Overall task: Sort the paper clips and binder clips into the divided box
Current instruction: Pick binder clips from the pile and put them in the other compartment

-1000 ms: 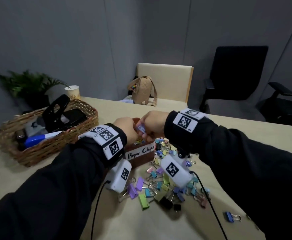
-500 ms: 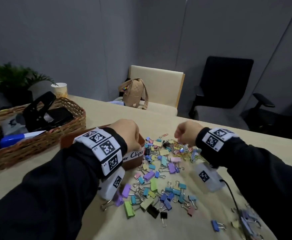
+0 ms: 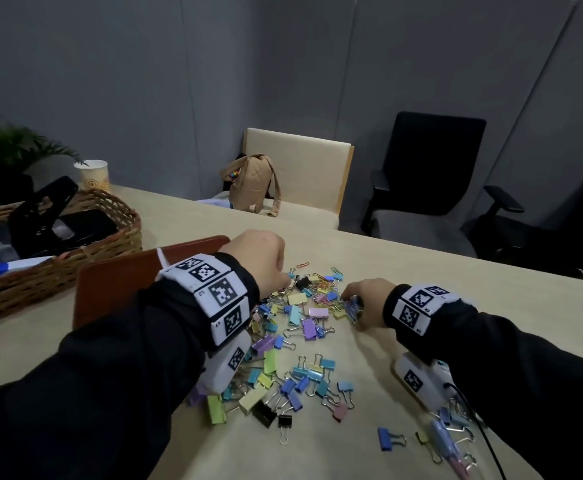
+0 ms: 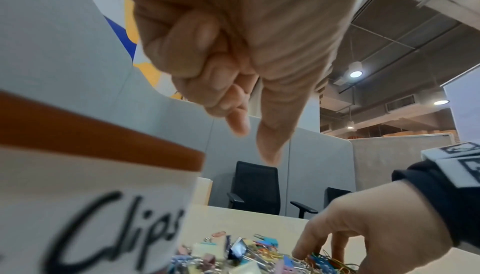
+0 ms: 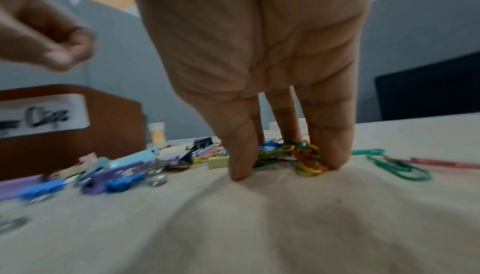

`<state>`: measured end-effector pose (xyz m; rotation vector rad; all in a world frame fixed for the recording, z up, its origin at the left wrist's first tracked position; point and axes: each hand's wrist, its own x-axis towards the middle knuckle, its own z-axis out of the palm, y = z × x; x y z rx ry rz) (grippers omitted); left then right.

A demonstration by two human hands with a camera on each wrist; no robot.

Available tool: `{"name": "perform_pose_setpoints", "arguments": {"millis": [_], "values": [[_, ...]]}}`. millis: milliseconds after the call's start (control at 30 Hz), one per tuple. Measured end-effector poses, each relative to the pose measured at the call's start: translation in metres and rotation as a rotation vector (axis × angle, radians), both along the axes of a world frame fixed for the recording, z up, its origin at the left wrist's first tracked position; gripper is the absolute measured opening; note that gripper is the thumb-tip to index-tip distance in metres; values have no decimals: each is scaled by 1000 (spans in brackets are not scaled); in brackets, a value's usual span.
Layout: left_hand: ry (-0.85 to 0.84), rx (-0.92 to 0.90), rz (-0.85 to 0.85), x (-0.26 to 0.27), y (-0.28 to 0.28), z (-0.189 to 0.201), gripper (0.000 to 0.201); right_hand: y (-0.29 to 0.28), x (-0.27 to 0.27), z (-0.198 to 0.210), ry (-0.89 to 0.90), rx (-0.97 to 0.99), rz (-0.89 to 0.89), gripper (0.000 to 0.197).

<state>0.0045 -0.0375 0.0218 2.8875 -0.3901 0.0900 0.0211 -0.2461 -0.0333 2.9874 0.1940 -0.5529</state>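
Right hand (image 5: 259, 63) fingers (image 5: 241, 155) grip paper clips (image 5: 293, 155); left hand (image 4: 233, 42) curled.

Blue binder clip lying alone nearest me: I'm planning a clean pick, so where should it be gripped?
Probably pinch the lone blue metal binder clip across its body, from above: it lies flat, apart from the pile, silver wire handles trailing right.

head: high, forward-down | wrists: low, close | shared: clip pile (image 3: 300, 327)
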Motion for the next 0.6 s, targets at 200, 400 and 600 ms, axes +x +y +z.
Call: {"name": "perform_pose_setpoints", "arguments": {"millis": [200,400,600], "values": [[143,11,-125,1,-36,-23,10,-4,-21,-4,18,119,20,59],[269,84,-266,-2,-76,-41,33,-26,-25,18,-95,297,-125,59],[343,298,-257,-1,-114,-48,53,-34,-30,12,25,231,-216,68]]}}
